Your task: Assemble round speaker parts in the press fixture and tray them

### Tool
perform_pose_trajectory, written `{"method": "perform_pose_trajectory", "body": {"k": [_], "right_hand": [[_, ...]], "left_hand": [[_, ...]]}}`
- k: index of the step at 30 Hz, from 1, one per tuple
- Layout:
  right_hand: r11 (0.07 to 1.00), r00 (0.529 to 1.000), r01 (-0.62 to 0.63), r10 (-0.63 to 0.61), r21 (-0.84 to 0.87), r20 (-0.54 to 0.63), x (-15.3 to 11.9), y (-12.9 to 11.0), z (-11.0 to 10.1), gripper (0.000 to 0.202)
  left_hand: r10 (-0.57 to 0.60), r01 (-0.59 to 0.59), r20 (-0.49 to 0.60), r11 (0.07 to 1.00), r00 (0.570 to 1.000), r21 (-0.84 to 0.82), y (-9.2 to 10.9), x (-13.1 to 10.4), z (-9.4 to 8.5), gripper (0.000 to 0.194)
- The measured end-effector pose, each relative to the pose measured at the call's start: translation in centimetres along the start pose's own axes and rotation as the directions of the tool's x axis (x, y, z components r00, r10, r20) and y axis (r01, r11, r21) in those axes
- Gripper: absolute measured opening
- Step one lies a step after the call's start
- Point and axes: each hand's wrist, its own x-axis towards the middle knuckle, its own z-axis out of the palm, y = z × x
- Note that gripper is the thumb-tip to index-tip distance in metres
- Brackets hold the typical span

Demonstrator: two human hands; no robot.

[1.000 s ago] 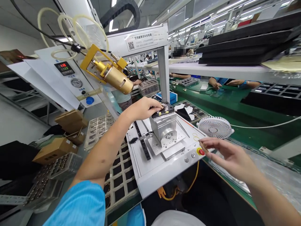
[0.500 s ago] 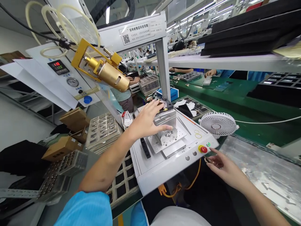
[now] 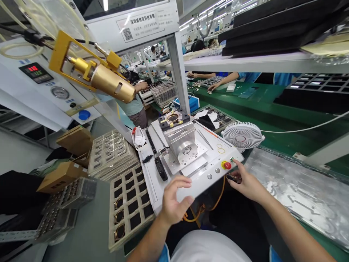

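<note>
My left hand (image 3: 176, 201) is in front of the machine's white base (image 3: 170, 191), thumb and fingers curved apart with nothing between them. At the base's right front corner, my right hand (image 3: 247, 183) has its index finger on the green-lit button (image 3: 232, 159). Its other fingers curl around a small dark part (image 3: 233, 178) with a shiny edge, mostly hidden. A round ring-shaped watch case (image 3: 172, 118) lies in the black fixture (image 3: 163, 124) on top of the metal block (image 3: 180, 140). Beside the green button is a red emergency stop button (image 3: 227, 165).
A gold dispensing head (image 3: 111, 83) hangs at upper left. On the left stands a compartment tray (image 3: 111, 218) with several round cases, near stacked trays (image 3: 107, 153). Tweezers (image 3: 205, 139) lie on the base. A white fan (image 3: 241, 135) stands right. Co-workers' hands show across the bench.
My left hand has drawn back from over the fixture to the base's front edge, uncovering the ring-shaped case. My right index finger has reached the green button. The view has shifted.
</note>
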Motion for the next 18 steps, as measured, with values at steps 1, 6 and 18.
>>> {"method": "perform_pose_trajectory", "body": {"k": [1, 6, 18], "right_hand": [[1.000, 1.000, 0.006, -0.006, -0.025, 0.007, -0.4, -0.4, -0.5, 0.085], [0.968, 0.976, 0.180, -0.199, 0.176, 0.094, -4.6, -4.3, -0.1, 0.054], [0.803, 0.869, 0.489, -0.484, 0.340, -0.106, -6.5, -7.4, 5.6, 0.073]], "left_hand": [[-0.157, 0.159, 0.035, 0.986, 0.987, -0.045, -0.8, -1.8, 1.1, 0.025], [-0.556, 0.624, 0.292, 0.735, 0.778, -0.264, -2.6, -6.5, 4.8, 0.041], [-0.552, 0.656, 0.368, 0.531, 0.748, -0.537, -6.2, -5.7, 5.9, 0.057]]}}
